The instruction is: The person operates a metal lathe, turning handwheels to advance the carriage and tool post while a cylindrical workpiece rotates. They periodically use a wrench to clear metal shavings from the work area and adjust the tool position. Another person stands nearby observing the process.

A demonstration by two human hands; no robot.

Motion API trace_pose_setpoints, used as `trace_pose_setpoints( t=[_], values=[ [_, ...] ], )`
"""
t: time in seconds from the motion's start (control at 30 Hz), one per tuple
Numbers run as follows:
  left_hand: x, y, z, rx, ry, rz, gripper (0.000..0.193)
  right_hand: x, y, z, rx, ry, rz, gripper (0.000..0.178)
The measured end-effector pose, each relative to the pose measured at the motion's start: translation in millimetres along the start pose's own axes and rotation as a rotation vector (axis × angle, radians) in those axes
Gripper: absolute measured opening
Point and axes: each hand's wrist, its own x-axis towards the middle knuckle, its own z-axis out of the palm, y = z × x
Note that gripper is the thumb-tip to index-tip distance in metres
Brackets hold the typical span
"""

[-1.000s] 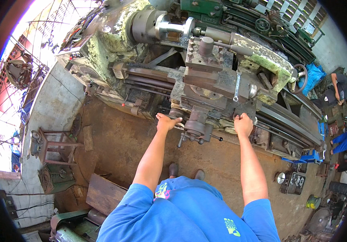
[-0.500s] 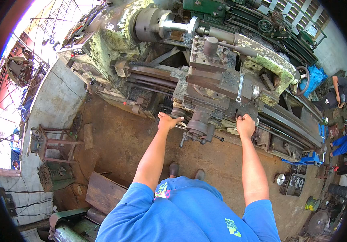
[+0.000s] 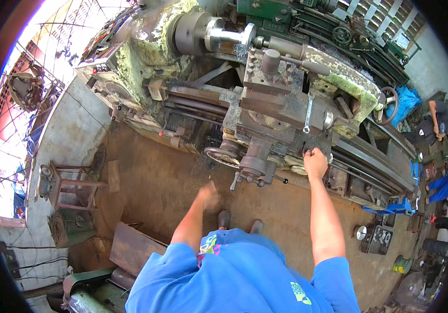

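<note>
My left hand is in the air over the floor, smeared by motion and apart from the lathe. Just above it is the carriage handwheel. My right hand is closed at the front of the carriage; its fingers hide what they grip, probably a lever. Between the hands, a cross-slide handle with ball-ended arms sticks out toward me. A combination wrench lies on the slide beside the tool post. A shiny flanged metal workpiece sits between the chuck and the tailstock.
A green lathe stands behind this one. To the left are a rusty metal stand and a white wall. Lower right, a metal tray rests on the floor. Another person is at the far right.
My left hand has come off the carriage handwheel and dropped back toward me. My right hand keeps its place.
</note>
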Motion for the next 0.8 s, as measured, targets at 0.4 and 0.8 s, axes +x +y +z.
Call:
trace_pose_setpoints(
  t=[0.4,0.8],
  values=[
    [-162.5,19.1,234.8,-0.23,-0.593,-0.366,0.035,-2.8,-0.6,0.5,0.016,0.029,-0.012,0.029],
    [-16.4,17.7,-162.3,-1.014,0.899,-0.313,0.053,-6.4,-0.7,1.3,-0.006,0.052,-0.006,0.026]
  ],
)
